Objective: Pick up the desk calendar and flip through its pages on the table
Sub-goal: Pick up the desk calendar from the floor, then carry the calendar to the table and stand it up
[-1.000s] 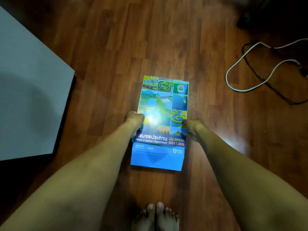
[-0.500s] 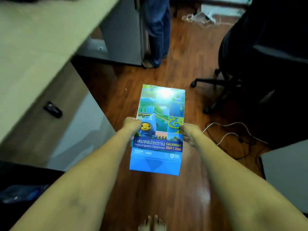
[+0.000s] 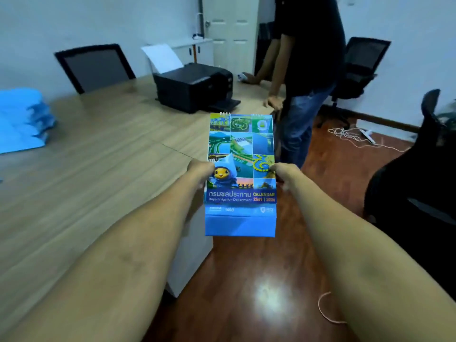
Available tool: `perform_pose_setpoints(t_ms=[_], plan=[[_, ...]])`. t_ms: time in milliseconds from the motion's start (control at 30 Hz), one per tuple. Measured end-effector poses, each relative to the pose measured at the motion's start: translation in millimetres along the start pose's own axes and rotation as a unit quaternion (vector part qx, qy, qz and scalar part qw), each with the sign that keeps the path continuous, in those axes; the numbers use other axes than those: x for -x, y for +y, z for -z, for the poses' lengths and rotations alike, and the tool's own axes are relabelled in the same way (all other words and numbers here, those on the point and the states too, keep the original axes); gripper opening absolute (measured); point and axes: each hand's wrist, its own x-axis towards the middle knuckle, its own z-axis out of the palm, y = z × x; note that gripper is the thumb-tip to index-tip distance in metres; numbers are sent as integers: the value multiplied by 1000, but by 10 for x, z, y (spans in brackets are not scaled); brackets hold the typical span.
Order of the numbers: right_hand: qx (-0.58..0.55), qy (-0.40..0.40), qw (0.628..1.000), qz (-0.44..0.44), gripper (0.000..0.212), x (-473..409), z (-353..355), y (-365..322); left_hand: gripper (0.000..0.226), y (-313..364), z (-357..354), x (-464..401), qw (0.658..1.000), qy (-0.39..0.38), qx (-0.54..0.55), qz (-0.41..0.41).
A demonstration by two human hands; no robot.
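Note:
The desk calendar (image 3: 240, 154) is a tall blue spiral-bound one with photo tiles and a cartoon mascot on its cover. I hold it in the air in front of me, beyond the corner of the wooden table (image 3: 86, 154), cover facing me. My left hand (image 3: 198, 170) grips its left edge. My right hand (image 3: 286, 175) grips its right edge. Its blue base flap hangs below the cover.
A black printer (image 3: 195, 87) with paper stands on the table's far side, and a stack of blue sheets (image 3: 22, 117) lies at the left. A person in dark clothes (image 3: 306, 77) leans on the table's far corner. Black chairs (image 3: 414, 193) and floor cables (image 3: 355, 137) are at the right.
I have lifted the calendar from the floor up to table height with both hands. The view has swung up from the floor to the table and room.

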Motion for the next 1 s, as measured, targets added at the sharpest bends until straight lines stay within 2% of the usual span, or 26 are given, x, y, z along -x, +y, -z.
perform_pose_setpoints(t_ms=[67,133,267,467,567,633,733,800,833,1000], plan=[[-7,-31,999,23,10,60,-359,-178,8,62,366,29,1000,11,-14,-12],[-2,-67,997,38,4,138,-843,-358,10,58,822,-40,999,52,2,-13],[54,-155,984,71,23,349,-1872,-540,14,-86,1771,-109,990,133,35,-3],[84,-290,950,81,21,876,-3578,-545,2,-462,3305,-114,960,273,54,28],[90,-331,935,84,23,1222,-4283,-515,20,-647,3990,-130,943,326,48,49],[101,-357,925,82,24,1424,-4727,-479,22,-777,4418,-122,933,352,51,52],[96,-379,916,88,22,1640,-5295,-443,26,-921,4924,-99,925,377,26,36],[91,-397,908,98,21,1743,-5594,-401,17,-1018,5164,-72,909,415,-13,23],[83,-406,905,101,20,1776,-5695,-383,3,-1046,5235,-42,900,435,-35,20],[35,-468,877,100,23,1817,-6067,-336,26,-1236,5492,-100,870,489,-53,19]])
